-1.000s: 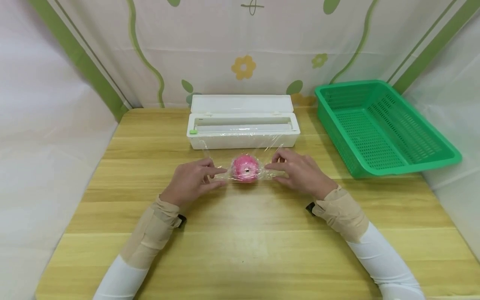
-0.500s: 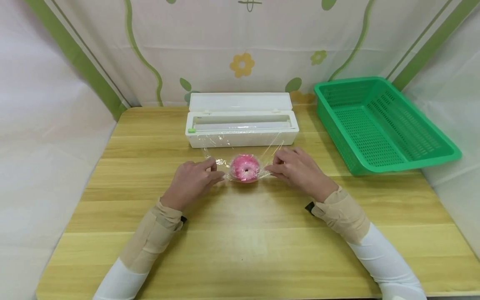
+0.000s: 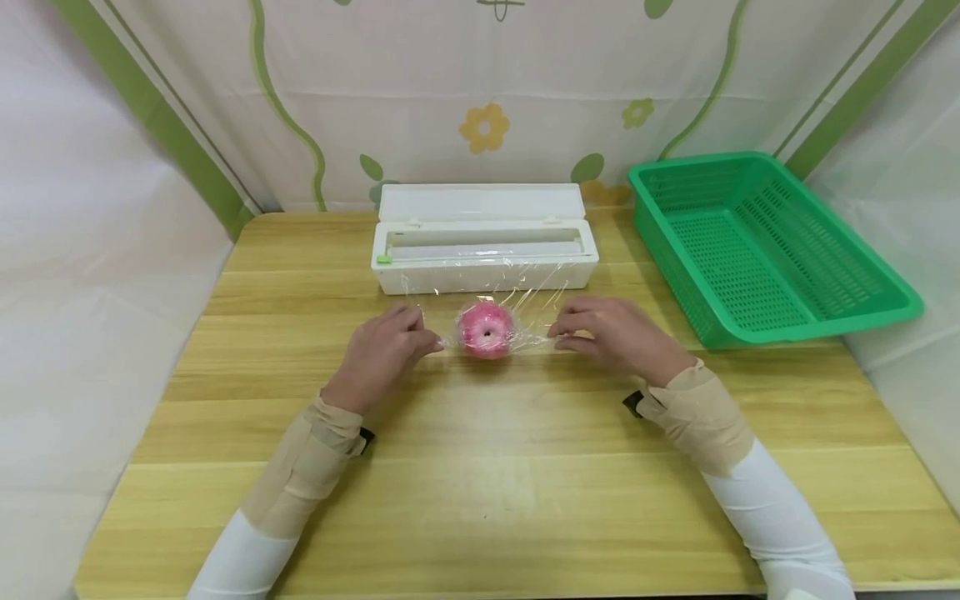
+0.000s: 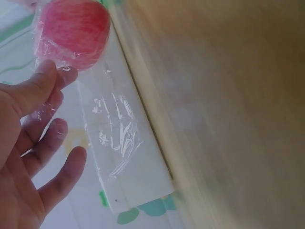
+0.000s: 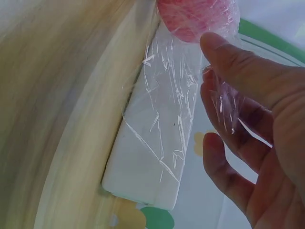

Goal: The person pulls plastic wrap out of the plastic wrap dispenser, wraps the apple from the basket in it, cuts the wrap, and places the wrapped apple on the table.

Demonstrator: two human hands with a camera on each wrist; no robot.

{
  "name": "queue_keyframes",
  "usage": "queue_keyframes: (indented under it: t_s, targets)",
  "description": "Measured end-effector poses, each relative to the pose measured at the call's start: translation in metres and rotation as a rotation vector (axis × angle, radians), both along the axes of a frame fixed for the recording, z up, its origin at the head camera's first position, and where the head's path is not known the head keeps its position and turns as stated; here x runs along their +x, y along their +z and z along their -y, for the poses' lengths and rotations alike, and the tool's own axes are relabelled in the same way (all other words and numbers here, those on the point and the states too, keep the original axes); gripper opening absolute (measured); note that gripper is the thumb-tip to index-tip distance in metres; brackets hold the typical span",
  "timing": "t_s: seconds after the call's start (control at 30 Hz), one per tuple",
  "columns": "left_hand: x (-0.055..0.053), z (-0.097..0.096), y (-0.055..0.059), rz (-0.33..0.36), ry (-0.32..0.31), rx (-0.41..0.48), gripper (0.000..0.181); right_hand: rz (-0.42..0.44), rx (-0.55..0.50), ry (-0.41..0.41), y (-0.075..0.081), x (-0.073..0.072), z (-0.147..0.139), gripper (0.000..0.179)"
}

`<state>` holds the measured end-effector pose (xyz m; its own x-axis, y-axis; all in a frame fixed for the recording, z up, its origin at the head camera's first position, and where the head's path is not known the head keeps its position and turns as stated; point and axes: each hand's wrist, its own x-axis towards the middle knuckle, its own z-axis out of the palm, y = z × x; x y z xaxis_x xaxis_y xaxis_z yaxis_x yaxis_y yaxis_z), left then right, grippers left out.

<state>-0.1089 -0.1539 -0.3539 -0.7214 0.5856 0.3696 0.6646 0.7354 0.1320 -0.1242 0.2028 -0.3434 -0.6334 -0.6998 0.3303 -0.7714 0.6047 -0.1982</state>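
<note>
The right hand (image 3: 611, 337), pinching plastic wrap (image 3: 531, 340), has shifted outward, likely tightening that side around the apple (image 3: 486, 329). The left hand (image 3: 381, 352) pinches the opposite side; the apple sits between them.

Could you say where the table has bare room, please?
The table is bare between right forearm and left forearm, and left of both. It's crowded around the wrapped apple, between left hand, right hand and white box.
</note>
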Motion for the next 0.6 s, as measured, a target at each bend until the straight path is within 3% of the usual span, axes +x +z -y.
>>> queue_keyframes:
  t_s: [0.17, 0.3, 0.43, 0.6]
  targets:
    - [-0.003, 0.003, -0.001, 0.015, -0.015, 0.004, 0.014, 0.046, -0.016, -0.033, 0.003, -0.002, -0.003, 0.019]
    - [-0.007, 0.008, -0.001, 0.079, -0.082, 0.039, 0.016, 0.139, -0.054, -0.068, 0.005, -0.003, -0.005, 0.019]
    - [-0.01, 0.017, 0.003, 0.149, -0.161, 0.061, 0.025, 0.192, -0.099, -0.044, 0.008, -0.005, -0.007, 0.016]
    - [-0.013, 0.023, 0.007, 0.182, -0.192, 0.086, 0.032, 0.208, -0.126, -0.028, 0.009, -0.006, -0.011, 0.015]
